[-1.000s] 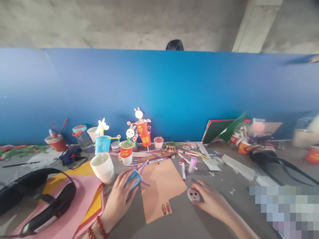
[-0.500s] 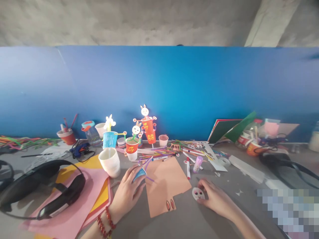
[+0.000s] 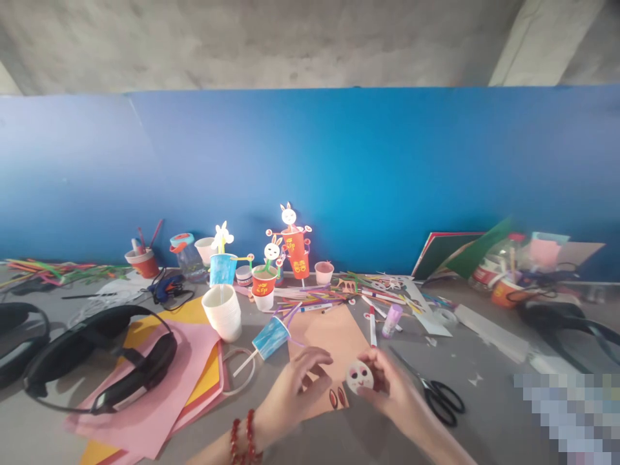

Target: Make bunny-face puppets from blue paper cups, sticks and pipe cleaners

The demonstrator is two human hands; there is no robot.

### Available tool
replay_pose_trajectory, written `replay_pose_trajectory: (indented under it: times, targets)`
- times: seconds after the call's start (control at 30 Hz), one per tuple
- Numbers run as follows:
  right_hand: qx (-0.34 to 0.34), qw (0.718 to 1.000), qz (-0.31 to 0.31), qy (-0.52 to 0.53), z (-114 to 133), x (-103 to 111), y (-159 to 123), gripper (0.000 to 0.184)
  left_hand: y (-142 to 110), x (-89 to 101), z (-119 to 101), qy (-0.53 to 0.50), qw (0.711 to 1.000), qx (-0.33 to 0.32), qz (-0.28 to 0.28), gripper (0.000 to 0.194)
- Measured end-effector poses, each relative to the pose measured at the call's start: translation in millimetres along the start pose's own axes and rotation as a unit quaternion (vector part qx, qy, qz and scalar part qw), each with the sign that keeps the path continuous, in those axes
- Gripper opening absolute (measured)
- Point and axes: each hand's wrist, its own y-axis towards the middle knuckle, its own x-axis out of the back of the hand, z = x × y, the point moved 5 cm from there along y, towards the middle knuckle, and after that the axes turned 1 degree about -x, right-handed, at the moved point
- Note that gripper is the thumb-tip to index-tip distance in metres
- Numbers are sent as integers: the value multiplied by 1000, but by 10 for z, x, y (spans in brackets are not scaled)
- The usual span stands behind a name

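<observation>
My right hand (image 3: 394,387) pinches a small white paper face (image 3: 359,377) with dark eyes and a small mouth, its front toward me. Left of it, my left hand (image 3: 295,387) hovers over the orange-pink paper (image 3: 334,336), fingers apart and curved, holding nothing. Two red-brown paper ears (image 3: 337,398) lie at the lower corner of that paper, between my hands. Beyond my left hand, a blue-painted paper cup (image 3: 272,337) lies on its side with a white stick at one end and purple pipe cleaners at the other. Black-handled scissors (image 3: 443,397) rest right of my right hand.
Rabbit-faced cup figures (image 3: 296,252) stand near the blue partition (image 3: 358,174). White stacked cups (image 3: 223,313) stand left of the blue cup. A glue stick (image 3: 392,321) and a red marker (image 3: 372,326) are behind my right hand. A black headset (image 3: 104,361) lies over coloured paper at left.
My left hand has let go of the blue cup, which now lies on the table, and moved right. My right hand has brought the paper face left, uncovering the scissors.
</observation>
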Motion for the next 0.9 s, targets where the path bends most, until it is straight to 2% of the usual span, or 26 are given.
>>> replay_pose_trajectory:
  times: [0.07,0.17,0.27,0.33,0.4,0.47,0.53,0.57,0.63,0.73,0.9]
  targets:
    - [14,998,10,56,87,-180,41,36,56,-145,87,-109,991,72,28,22]
    - [23,995,3,96,110,-368,92,37,109,-247,169,-220,968,113,36,34]
    - [29,993,3,117,69,-441,134,40,122,-242,230,-251,959,127,13,42]
    - [37,994,6,106,55,-406,145,38,119,-215,270,-249,960,131,-5,45]
    - [49,998,-8,44,68,-298,132,28,117,-174,316,-238,962,128,-26,45]
    - [61,996,-12,-65,107,-184,91,16,115,-138,376,-226,965,124,-43,44]
    - [72,983,28,-164,143,-139,32,5,114,-116,446,-215,968,120,-57,41]
    - [74,975,54,-200,150,-140,1,4,114,-112,482,-210,968,120,-62,40]
    - [67,962,89,-250,137,-166,-47,15,115,-113,542,-205,969,121,-71,38]
    - [55,947,94,-302,102,-220,-55,20,122,-118,582,-204,968,123,-74,37]
    - [61,934,107,-336,116,-274,7,16,129,-111,555,-205,969,124,-64,37]
